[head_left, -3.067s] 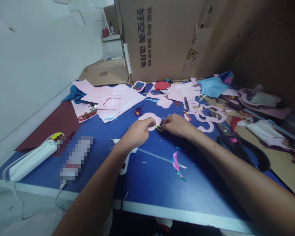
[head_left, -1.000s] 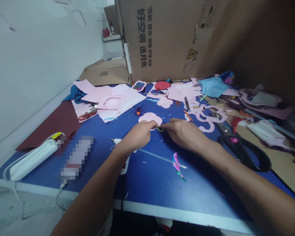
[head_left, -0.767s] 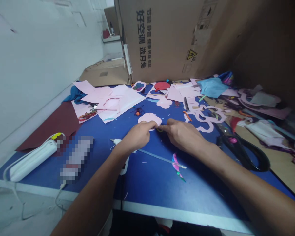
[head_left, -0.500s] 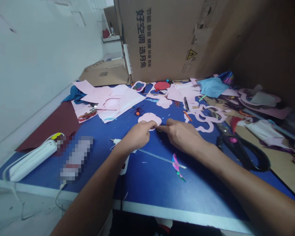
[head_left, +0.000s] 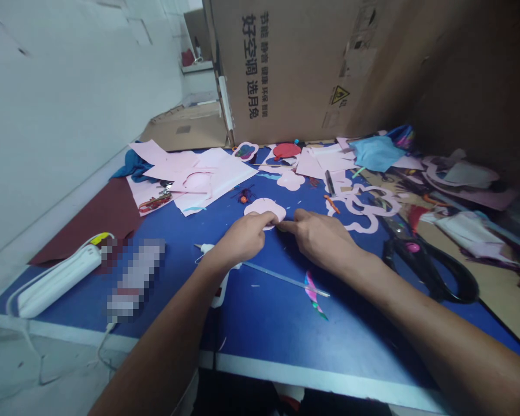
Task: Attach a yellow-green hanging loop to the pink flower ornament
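A pink paper cutout with a rounded, scalloped outline is held just above the blue tabletop. My left hand pinches its near edge between thumb and fingers. My right hand meets it at the right edge, fingers curled and index fingertip pressed in beside the left fingertips. A small yellowish bit shows under that fingertip, too hidden to name. Partly behind my left forearm lies a white glue gun, with a clear glue stick reaching out to the right.
Black-handled scissors lie at the right, near pink paper offcuts. Pink sheets and a maroon sheet are on the left. A white power strip rests by the left edge. A large cardboard box stands behind.
Both hands keep the same grip on the pink paper cutout. The view has shifted very slightly; otherwise nothing visibly moves.
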A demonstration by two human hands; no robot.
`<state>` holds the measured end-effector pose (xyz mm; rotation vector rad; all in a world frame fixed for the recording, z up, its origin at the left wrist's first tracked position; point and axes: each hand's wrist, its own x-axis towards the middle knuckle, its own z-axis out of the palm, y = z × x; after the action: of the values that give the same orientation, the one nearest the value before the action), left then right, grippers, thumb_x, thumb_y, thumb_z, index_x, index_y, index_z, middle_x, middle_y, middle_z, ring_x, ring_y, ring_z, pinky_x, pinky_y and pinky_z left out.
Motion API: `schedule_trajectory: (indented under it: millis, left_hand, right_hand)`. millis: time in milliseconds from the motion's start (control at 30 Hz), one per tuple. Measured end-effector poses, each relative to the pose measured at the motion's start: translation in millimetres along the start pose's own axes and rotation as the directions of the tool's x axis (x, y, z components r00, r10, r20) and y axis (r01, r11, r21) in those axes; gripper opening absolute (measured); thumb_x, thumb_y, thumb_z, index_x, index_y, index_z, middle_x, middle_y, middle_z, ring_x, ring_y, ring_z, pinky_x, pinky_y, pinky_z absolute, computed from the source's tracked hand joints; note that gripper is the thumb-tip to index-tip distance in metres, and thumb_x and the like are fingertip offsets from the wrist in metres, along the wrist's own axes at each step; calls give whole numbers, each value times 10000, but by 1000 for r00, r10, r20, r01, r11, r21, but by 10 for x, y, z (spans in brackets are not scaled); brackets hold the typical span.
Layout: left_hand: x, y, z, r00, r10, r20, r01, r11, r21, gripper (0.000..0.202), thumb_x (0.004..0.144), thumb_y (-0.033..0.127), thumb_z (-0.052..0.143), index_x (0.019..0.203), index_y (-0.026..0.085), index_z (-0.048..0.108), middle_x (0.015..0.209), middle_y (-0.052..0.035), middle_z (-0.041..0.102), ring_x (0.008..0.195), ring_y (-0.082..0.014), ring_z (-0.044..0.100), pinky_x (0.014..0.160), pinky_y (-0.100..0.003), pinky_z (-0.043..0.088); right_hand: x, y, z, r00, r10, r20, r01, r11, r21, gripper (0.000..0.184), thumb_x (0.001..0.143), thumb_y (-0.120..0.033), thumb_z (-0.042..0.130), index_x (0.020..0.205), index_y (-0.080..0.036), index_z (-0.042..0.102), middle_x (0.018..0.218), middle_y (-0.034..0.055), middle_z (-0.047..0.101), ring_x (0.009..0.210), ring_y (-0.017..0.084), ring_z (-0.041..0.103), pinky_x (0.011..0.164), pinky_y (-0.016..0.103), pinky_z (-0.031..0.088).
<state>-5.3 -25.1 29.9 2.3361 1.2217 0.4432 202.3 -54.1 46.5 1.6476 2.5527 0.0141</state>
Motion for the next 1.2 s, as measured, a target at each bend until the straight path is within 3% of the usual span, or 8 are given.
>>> schedule_trajectory:
  millis: [233, 467, 967, 1200]
  left_hand:
    - [0, 0, 1, 1000, -11, -7, 11, 1000, -19, 554, 878, -12, 412, 1265, 259, 703, 1324, -65, 760, 1258, -246, 674, 1126, -432, 514]
    - [7, 0, -9, 1000, 1, 2, -1, 999, -41, 525, 877, -13, 417, 1237, 238, 705, 1298, -83, 769, 1224, -253, 687, 1103, -438, 529]
    - [12, -21, 6, 1000, 23, -7, -23, 998, -52, 551, 852, -37, 403, 1232, 229, 700, 1308, -82, 769, 1243, -236, 684, 1121, -426, 516]
    - [17, -18, 3, 1000, 6, -1, -6, 999, -45, 554, 851, -33, 408, 1234, 239, 702, 1308, -71, 771, 1248, -235, 688, 1111, -418, 527]
  right_hand:
    - [6, 3, 25, 999, -17, -42, 17, 1000, -20, 528, 1097, -159, 393, 1519, -356, 643, 1106, 121, 688, 945, 260, 697, 682, 320, 407]
    - [0, -3, 24, 999, 1, -51, -2, 1000, -14, 476, 1097, -152, 379, 1368, -288, 745, 1074, 127, 683, 929, 268, 696, 658, 340, 384]
    - [16, -9, 54, 998, -17, -55, 15, 999, -47, 470, 1104, -155, 365, 1368, -276, 735, 1070, 121, 678, 920, 243, 682, 662, 325, 367]
    - [3, -30, 18, 1000, -16, -18, 15, 999, -48, 511, 1099, -141, 341, 1451, -271, 688, 1107, 136, 689, 949, 262, 677, 715, 347, 389]
